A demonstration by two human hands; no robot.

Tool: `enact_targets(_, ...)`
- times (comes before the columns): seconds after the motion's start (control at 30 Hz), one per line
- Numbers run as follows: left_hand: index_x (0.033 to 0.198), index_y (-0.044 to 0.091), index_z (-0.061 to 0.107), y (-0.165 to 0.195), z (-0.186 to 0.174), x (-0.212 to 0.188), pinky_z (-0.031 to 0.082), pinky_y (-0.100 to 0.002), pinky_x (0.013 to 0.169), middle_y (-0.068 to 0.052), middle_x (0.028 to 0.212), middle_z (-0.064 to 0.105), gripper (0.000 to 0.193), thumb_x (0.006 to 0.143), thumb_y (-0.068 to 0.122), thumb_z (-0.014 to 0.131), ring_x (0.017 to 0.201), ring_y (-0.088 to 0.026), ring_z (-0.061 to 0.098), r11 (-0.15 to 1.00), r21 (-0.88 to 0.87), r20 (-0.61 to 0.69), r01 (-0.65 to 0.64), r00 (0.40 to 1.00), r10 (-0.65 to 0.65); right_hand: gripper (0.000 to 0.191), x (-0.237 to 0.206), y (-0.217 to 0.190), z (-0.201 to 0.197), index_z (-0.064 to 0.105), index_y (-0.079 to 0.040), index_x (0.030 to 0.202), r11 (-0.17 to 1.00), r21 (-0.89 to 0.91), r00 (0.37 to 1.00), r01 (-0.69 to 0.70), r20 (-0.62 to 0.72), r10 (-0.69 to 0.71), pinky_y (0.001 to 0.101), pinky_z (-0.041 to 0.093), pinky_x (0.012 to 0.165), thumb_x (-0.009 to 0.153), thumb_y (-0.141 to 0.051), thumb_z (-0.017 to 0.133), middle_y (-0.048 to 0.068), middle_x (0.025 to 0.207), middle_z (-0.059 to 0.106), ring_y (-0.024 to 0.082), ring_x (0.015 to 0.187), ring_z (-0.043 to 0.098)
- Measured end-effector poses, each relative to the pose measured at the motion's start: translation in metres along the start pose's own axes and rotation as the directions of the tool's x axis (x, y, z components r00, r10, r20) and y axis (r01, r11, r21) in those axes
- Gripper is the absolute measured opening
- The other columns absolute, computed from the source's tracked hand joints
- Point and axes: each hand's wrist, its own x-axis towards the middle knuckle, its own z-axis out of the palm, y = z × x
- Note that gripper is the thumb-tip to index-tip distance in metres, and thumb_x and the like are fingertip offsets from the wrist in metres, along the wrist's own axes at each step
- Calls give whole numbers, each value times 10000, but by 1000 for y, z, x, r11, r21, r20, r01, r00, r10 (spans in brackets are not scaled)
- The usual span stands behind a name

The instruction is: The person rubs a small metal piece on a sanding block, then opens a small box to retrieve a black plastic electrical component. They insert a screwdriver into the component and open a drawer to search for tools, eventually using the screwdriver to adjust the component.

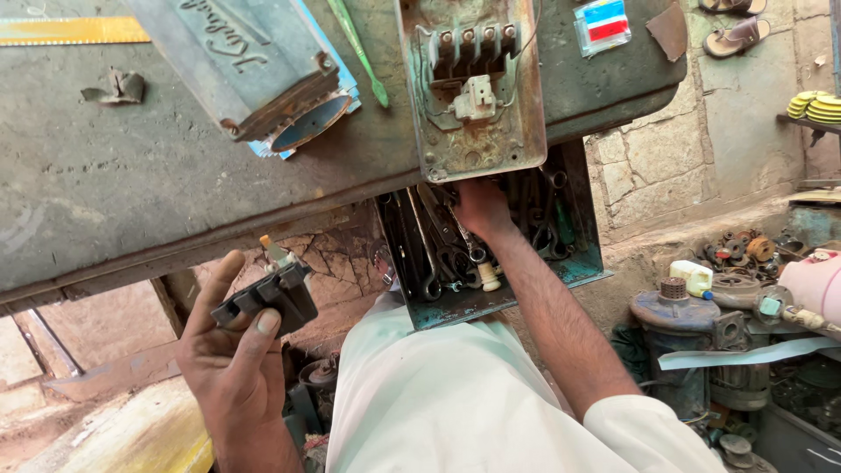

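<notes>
The left hand (229, 350) grips a dark switch block (267, 296) below the tabletop (105, 193) edge. The right hand (480, 208) reaches into a drawer (583, 267) of wrenches (438, 250), its fingers hidden under a rusty switch box (473, 149); its grip cannot be made out.

A worn grey-green workbench (105, 175) stands over a cracked stone floor (666, 149) in daylight.
</notes>
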Motion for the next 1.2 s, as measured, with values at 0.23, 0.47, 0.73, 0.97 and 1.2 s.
enact_targets(0.23, 1540, -172, 447, -5, -6, 0, 614, -415, 1005, -270, 1155, 711, 671, 910, -138, 673, 1100, -282, 737, 1000, -11, -18, 24, 1000, -24, 206, -16, -13, -4, 644, -55, 955, -332, 767, 684, -548, 640, 350, 261, 359, 447, 870, 129, 606, 81, 875, 645, 100, 534, 507)
enact_targets(0.47, 1525, -184, 449, -5, -1, 4, 605, -412, 1022, -274, 1250, 703, 670, 892, -139, 663, 1112, -267, 734, 1000, 10, -34, 27, 999, -27, 220, -26, -57, -34, 600, -74, 811, -636, 659, 679, -402, 680, 276, 218, 287, 423, 813, 143, 634, 48, 785, 632, 69, 488, 443)
enact_targets(0.73, 1550, -188, 443, -10, 12, 15, 610, -402, 994, -281, 1135, 716, 676, 905, -155, 643, 1075, -273, 751, 998, 37, 12, 52, 999, -52, 120, -9, -78, -51, 654, -66, 923, -307, 712, 717, -632, 687, 115, 204, 321, 458, 885, 36, 705, -17, 787, 585, 32, 545, 409)
enact_targets(0.97, 1540, -214, 436, -5, 21, 9, 613, -408, 997, -279, 1106, 713, 633, 941, -171, 637, 1058, -273, 739, 999, 42, 41, 24, 999, -26, 203, -6, -62, -67, 756, -133, 1146, 110, 644, 652, -757, 731, 204, 236, 445, 462, 948, -143, 707, 39, 857, 702, 58, 538, 549)
enact_targets(1.2, 1539, -198, 424, -4, 20, 6, 610, -463, 1047, -284, 1194, 708, 644, 926, -154, 618, 1118, -310, 741, 998, 47, -2, 31, 1000, -31, 270, -38, -37, -69, 689, -51, 1226, 704, 589, 909, -397, 147, 389, 363, 552, 604, 973, -146, 677, 176, 1056, 779, 303, 847, 751)
